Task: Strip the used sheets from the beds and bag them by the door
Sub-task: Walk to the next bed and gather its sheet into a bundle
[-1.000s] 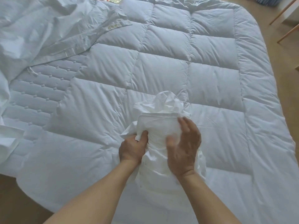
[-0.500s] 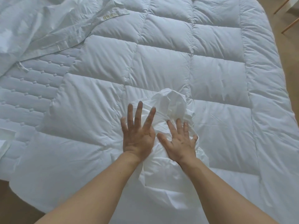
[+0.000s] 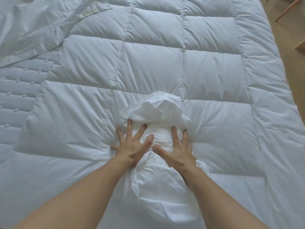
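Sheet (image 3: 158, 187), white thin cotton, is gathered into a long soft roll on a duvet (image 3: 148, 63), at the middle of the duvet's near edge. Its long axis runs straight away from the person, and the far end puffs into a loose crumpled knot just beyond the fingertips. The left hand (image 3: 132, 147) and right hand (image 3: 178, 154) lie palm down on either side of the roll's middle. Their fingers are straight and spread, pressing the cloth and gripping nothing, and the thumbs point inward and nearly meet. Both hands are equally near, so lifting it would probably mean curling both hands under the roll from its two sides. The duvet is puffy, stitched into large square pockets, and dents under the palms. At its left edge a flatter quilted pad (image 3: 19, 90) shows, dotted with small tufts. A second wrinkled cloth (image 3: 33, 25) lies over the far left corner. Tan floor (image 3: 293, 80) runs along the right edge.
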A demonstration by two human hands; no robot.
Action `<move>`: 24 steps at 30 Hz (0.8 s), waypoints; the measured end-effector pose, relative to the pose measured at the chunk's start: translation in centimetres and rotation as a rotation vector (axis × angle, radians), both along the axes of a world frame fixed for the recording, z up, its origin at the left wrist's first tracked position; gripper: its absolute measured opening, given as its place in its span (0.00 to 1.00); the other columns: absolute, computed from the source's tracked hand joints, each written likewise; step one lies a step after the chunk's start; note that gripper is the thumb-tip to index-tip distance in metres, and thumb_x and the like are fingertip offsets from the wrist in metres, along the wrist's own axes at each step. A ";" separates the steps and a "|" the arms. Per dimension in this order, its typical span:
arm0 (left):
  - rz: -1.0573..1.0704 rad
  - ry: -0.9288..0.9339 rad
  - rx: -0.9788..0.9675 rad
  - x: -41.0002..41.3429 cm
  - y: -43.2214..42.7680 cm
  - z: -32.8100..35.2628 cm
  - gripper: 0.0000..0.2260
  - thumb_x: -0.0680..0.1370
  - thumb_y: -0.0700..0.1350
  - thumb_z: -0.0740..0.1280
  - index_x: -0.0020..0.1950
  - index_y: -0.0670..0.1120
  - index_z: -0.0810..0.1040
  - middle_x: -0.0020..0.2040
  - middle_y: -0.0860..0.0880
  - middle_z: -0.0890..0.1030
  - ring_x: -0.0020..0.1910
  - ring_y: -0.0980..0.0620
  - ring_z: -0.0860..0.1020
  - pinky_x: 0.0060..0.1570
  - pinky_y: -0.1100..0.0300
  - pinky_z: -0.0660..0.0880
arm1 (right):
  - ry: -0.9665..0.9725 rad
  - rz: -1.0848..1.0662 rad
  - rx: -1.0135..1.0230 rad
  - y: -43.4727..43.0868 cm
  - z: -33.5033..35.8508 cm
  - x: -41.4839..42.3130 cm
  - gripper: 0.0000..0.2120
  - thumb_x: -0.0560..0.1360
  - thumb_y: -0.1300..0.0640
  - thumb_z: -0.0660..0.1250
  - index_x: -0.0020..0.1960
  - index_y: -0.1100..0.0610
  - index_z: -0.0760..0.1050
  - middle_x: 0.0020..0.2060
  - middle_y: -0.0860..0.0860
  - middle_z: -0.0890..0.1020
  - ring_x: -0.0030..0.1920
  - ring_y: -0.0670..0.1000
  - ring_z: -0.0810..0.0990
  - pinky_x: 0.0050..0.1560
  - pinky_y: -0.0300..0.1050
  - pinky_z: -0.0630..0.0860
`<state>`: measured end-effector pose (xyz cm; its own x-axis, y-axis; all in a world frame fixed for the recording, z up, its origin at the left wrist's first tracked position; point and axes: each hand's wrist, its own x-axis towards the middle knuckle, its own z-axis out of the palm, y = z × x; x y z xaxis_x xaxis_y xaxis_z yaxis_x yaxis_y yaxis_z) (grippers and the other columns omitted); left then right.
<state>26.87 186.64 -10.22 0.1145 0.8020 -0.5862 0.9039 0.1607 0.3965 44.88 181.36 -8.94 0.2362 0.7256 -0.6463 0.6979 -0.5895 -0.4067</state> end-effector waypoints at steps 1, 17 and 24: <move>-0.006 -0.013 -0.017 0.0 0.1 0.0 0.36 0.66 0.79 0.41 0.74 0.74 0.44 0.77 0.63 0.31 0.73 0.46 0.25 0.68 0.26 0.42 | 0.004 -0.001 -0.005 0.0 0.0 0.2 0.57 0.47 0.10 0.50 0.69 0.25 0.28 0.77 0.42 0.31 0.79 0.55 0.41 0.73 0.66 0.54; 0.127 -0.168 0.050 -1.2 -3.2 1.5 0.44 0.60 0.81 0.58 0.73 0.67 0.53 0.63 0.52 0.73 0.62 0.46 0.75 0.56 0.50 0.70 | 0.185 -0.066 0.080 -2.7 1.1 0.8 0.69 0.44 0.16 0.67 0.78 0.37 0.46 0.69 0.40 0.72 0.69 0.48 0.72 0.67 0.50 0.69; 0.210 -0.235 0.043 -1.9 -7.3 2.7 0.37 0.56 0.80 0.64 0.58 0.60 0.74 0.52 0.60 0.78 0.52 0.55 0.79 0.56 0.52 0.75 | 0.254 -0.073 0.182 -6.6 1.9 0.3 0.44 0.44 0.20 0.72 0.59 0.24 0.68 0.49 0.25 0.78 0.50 0.33 0.78 0.53 0.42 0.76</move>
